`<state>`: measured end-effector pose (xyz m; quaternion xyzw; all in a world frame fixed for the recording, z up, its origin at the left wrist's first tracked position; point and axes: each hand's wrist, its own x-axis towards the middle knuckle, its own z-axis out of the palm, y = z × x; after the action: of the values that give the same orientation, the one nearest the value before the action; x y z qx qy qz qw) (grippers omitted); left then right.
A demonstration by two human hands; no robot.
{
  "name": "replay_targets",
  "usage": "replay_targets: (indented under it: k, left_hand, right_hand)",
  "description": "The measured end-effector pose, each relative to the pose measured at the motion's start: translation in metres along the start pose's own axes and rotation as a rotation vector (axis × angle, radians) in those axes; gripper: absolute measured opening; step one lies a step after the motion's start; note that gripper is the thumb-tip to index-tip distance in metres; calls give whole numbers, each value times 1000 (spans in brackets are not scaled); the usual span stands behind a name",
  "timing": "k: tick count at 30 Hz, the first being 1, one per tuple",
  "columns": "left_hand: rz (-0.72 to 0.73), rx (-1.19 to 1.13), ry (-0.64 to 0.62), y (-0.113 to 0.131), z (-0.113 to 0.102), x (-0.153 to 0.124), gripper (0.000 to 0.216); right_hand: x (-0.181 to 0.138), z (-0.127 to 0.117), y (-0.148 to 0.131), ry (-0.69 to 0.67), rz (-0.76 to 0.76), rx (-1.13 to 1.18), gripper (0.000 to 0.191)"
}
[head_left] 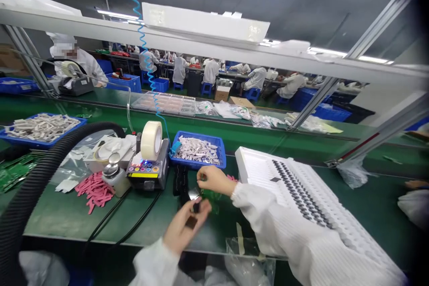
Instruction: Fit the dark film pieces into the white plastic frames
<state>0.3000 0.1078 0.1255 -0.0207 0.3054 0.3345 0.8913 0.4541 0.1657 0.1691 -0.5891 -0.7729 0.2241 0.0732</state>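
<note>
With the fingers (205, 207) of the left hand (183, 229) curled up around a small dark part (191, 222), cradled it palm-up just over the near edge of the green table (60, 219), low and close, likely for a steady look. Pinched the fingertips (202, 174) of the right hand (214, 180) together on a small grey bit (201, 178), too tiny to identify, just above and beyond the left palm and a sliver apart from the dark part. Worked right in front of the blue bin (223, 149) of white pieces, presumably parked there for a short reach. Had the white tray (254, 170) of dark components hard by the right sleeve, the tape dispenser (149, 172) with its roll (151, 140) off to the left, and pink strips (95, 190) scattered beyond that. Spotted a black hose (30, 187) arching over the left end and, well back, co-workers in white (211, 71) at their benches.
</note>
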Motion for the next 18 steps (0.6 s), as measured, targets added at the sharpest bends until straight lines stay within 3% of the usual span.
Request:
replay_targets:
  k: [6, 11, 14, 18]
  left_hand:
    - [52, 12, 37, 11, 17, 46, 22]
    - [62, 139, -34, 17, 14, 38, 17]
    - [187, 246, -58, 28, 14, 24, 20]
    - [502, 440, 17, 45, 2, 12, 29]
  right_hand:
    - [24, 21, 9, 6, 65, -45, 21]
    - [23, 14, 22, 38, 39, -10, 20]
    - [22, 11, 30, 78, 28, 25, 20]
    - [15, 1, 34, 132, 15, 64, 21]
